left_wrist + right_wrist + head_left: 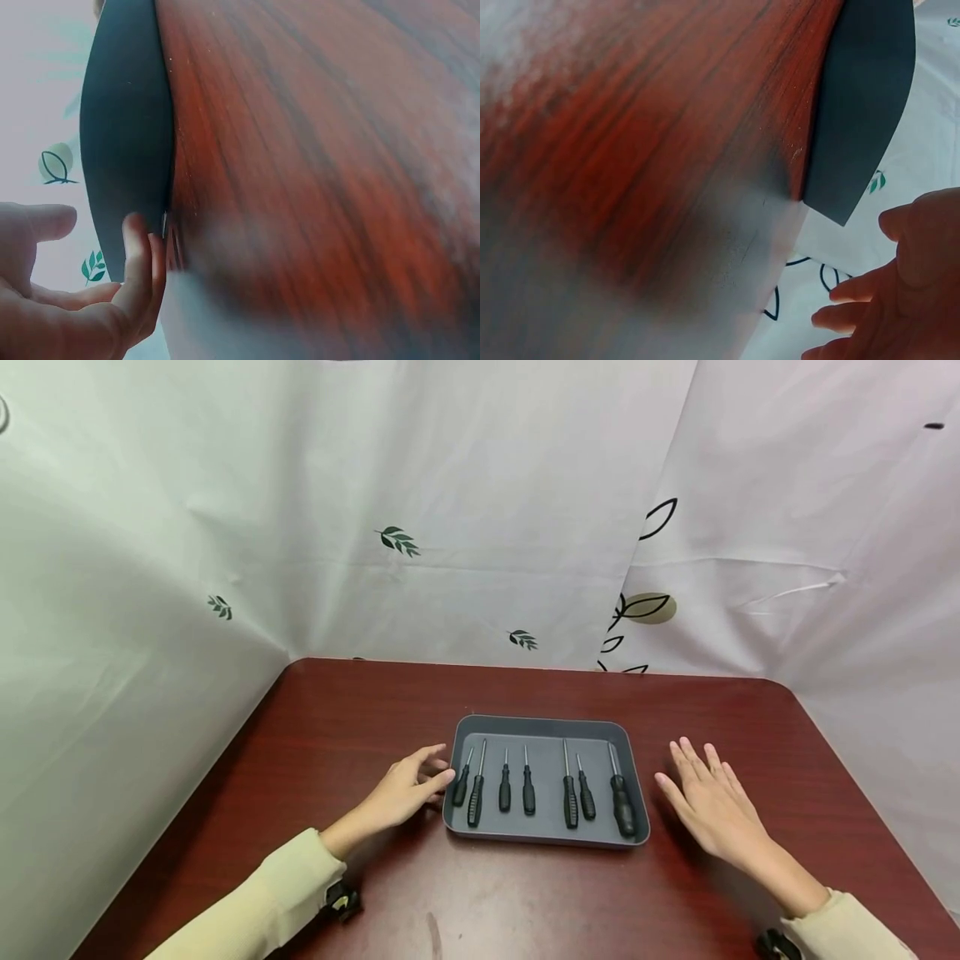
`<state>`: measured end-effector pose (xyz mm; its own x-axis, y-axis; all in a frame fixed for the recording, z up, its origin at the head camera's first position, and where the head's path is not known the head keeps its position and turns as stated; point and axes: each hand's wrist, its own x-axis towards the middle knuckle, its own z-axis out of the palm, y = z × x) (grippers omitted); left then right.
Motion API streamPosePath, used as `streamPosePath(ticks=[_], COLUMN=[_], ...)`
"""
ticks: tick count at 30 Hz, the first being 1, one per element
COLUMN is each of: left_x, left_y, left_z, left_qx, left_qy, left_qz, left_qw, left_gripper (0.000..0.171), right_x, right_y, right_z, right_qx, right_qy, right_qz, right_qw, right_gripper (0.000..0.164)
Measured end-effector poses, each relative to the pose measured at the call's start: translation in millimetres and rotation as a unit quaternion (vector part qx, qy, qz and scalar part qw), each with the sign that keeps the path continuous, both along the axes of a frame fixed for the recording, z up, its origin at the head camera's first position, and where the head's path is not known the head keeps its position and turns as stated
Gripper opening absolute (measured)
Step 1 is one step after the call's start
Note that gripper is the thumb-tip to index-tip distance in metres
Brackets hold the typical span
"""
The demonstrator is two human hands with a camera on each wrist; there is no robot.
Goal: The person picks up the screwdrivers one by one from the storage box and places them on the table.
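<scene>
A grey rectangular tray [546, 793] lies on the table with several black-handled screwdrivers in it, their shafts pointing to the far side. The thickest screwdriver [622, 806] is at the right end; two more, a short screwdriver [461, 785] and a longer one [476, 797], lie at the left end. Beside the tray's left wall is my left hand [408, 789], fingers loosely bent and thumb at the rim; whether it touches is unclear. My right hand [712, 810], fingers straight and spread, is held apart from the tray's right side. Both wrist views show the tray's dark outer wall [127, 135].
The reddish-brown wooden table [360, 710] has rounded far corners. White cloth [465, 510] with leaf prints hangs behind it and along both sides. A dark device [342, 900] is strapped at the left wrist, another [777, 945] at the right.
</scene>
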<state>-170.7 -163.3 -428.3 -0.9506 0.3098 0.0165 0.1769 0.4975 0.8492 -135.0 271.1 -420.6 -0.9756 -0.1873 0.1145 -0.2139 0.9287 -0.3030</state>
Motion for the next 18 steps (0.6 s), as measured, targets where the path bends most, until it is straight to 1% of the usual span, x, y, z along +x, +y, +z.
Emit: streamPosePath(ticks=[3, 9, 18], left_x=[-0.3, -1.8, -6.0], left_y=[2.5, 3.6, 3.8], left_z=[1.5, 3.8, 5.5], left_qx=[0.031, 0.083, 0.067], left_qy=[-0.025, -0.039, -0.061], left_qz=[-0.011, -0.035, -0.044], left_qw=[0.9992, 0.9952, 0.9949], left_gripper=[0.057, 0.052, 0.048], right_x=[0.1, -1.9, -3.6], right_y=[-0.2, -1.8, -2.1], right_z=[1.3, 4.9, 8.6], right_qx=[-0.005, -0.019, -0.046], right_qy=[0.001, 0.013, 0.063], right_qz=[-0.002, -0.003, 0.005], right_qw=[1.0, 1.0, 0.997], right_gripper=[0.066, 0.066, 0.06])
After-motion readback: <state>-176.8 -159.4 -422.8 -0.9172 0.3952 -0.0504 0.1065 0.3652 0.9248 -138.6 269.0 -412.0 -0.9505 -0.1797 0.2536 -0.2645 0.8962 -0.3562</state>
